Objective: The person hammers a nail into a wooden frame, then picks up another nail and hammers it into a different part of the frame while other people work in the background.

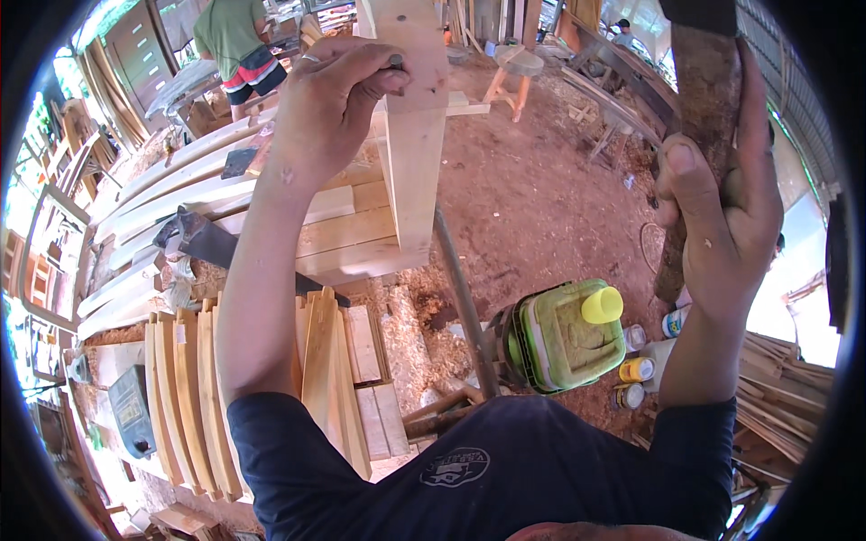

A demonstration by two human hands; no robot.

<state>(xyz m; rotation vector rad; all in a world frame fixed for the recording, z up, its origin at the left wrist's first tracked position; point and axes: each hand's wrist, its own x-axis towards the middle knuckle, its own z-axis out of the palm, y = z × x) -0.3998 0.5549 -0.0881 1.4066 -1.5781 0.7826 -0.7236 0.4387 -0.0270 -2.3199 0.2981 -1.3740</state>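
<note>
Pinched between the thumb and fingers of my left hand [329,104] is a nail [395,61], its round dark head showing, held against a pale wooden beam [417,171]. A few dark spots mark the beam's face near my fingers. On the right, my right hand [722,203] is raised and wrapped round the worn wooden handle of a hammer [708,95]. The hammer's dark head [699,13] is cut off by the top of the picture, well apart from the nail.
Planks [352,234] and stacked wood strips [185,397] lie at the left. A green container with a yellow cap [602,306] stands front right, beside small tubs [637,370]. Farther back are a stool [518,61] and a person in a green shirt [231,36].
</note>
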